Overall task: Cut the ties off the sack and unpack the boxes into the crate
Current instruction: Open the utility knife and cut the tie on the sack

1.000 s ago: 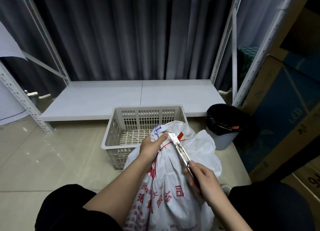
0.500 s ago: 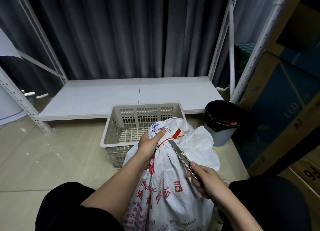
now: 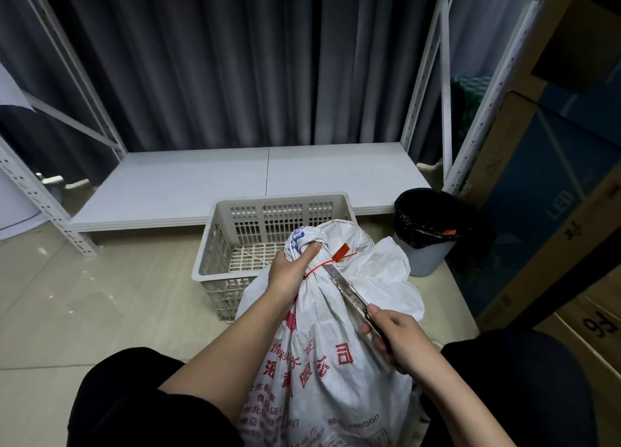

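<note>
Since a moment ago we've slid the blade (image 3: pixel 339 280) under the red tie (image 3: pixel 327 262), right hand (image 3: pixel 400 341) gripping it, left hand (image 3: pixel 292 265) clenching the sack (image 3: pixel 336 362) neck; slipping could nick those fingers.

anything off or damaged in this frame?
Nothing stands out. The sack is intact, its red tie still around the neck, the crate upright. Red scraps lie in the bin.
</note>
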`<action>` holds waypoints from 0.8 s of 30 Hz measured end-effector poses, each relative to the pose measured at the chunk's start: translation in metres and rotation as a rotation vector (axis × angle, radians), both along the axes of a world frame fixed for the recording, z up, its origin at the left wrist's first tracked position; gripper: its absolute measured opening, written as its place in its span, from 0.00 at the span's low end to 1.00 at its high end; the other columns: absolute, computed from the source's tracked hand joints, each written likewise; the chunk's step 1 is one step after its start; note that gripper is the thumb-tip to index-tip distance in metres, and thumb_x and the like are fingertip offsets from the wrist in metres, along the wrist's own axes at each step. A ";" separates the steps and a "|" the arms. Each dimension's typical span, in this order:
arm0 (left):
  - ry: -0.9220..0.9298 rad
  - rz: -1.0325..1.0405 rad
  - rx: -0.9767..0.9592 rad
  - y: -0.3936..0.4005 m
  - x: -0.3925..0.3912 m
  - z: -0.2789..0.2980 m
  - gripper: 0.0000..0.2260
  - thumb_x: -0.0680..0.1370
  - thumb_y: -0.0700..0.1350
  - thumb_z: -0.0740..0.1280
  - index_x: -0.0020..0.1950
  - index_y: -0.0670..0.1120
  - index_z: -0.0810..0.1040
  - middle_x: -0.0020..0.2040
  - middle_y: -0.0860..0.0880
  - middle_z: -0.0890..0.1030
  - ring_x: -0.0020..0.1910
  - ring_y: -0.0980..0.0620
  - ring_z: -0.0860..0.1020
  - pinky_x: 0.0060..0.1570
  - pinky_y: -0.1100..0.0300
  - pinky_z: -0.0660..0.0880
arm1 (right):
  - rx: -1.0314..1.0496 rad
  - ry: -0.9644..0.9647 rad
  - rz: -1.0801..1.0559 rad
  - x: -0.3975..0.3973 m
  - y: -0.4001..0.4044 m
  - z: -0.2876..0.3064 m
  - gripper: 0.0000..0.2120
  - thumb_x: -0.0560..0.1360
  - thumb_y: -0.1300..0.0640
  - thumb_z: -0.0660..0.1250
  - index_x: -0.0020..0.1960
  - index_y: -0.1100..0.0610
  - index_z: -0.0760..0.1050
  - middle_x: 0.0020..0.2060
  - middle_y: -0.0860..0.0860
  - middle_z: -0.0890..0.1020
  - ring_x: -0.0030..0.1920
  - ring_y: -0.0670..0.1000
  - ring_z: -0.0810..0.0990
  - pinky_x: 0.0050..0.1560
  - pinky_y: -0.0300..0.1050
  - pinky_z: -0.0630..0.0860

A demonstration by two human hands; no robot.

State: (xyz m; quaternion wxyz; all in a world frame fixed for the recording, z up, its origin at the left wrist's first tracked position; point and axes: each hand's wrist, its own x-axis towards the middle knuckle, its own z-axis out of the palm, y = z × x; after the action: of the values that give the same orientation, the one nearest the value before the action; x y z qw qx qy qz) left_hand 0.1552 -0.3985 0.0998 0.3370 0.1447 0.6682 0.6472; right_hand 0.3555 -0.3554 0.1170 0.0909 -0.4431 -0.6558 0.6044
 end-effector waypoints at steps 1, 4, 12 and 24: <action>0.030 0.009 -0.017 0.000 0.001 -0.001 0.20 0.66 0.57 0.73 0.54 0.49 0.82 0.49 0.50 0.85 0.50 0.49 0.83 0.57 0.51 0.78 | -0.008 0.007 -0.004 0.000 0.000 -0.001 0.20 0.81 0.48 0.57 0.36 0.58 0.75 0.20 0.48 0.66 0.15 0.43 0.59 0.17 0.32 0.55; 0.049 0.042 -0.049 0.001 0.001 -0.005 0.18 0.67 0.57 0.73 0.52 0.49 0.82 0.48 0.50 0.85 0.49 0.49 0.83 0.57 0.49 0.78 | -0.057 0.047 -0.010 -0.001 -0.001 -0.004 0.20 0.81 0.49 0.57 0.37 0.59 0.75 0.19 0.49 0.65 0.16 0.44 0.58 0.17 0.31 0.55; 0.047 0.077 -0.024 0.002 0.001 -0.005 0.09 0.72 0.49 0.73 0.50 0.48 0.80 0.47 0.49 0.84 0.48 0.48 0.83 0.54 0.52 0.78 | -0.224 0.110 0.013 -0.003 -0.003 -0.007 0.20 0.81 0.47 0.55 0.41 0.59 0.74 0.22 0.49 0.63 0.18 0.43 0.55 0.21 0.30 0.51; 0.017 0.065 0.006 -0.001 0.001 -0.003 0.12 0.73 0.49 0.73 0.53 0.46 0.81 0.48 0.49 0.85 0.49 0.48 0.83 0.53 0.54 0.78 | -0.215 0.326 -0.042 -0.016 -0.008 -0.039 0.20 0.82 0.51 0.52 0.38 0.61 0.71 0.19 0.49 0.62 0.17 0.44 0.55 0.19 0.29 0.53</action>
State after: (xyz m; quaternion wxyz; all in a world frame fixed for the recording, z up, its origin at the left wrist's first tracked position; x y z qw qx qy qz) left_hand 0.1557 -0.3993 0.0970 0.3099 0.1293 0.6736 0.6585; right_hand 0.3394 -0.3639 0.0782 0.1605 -0.3603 -0.5547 0.7326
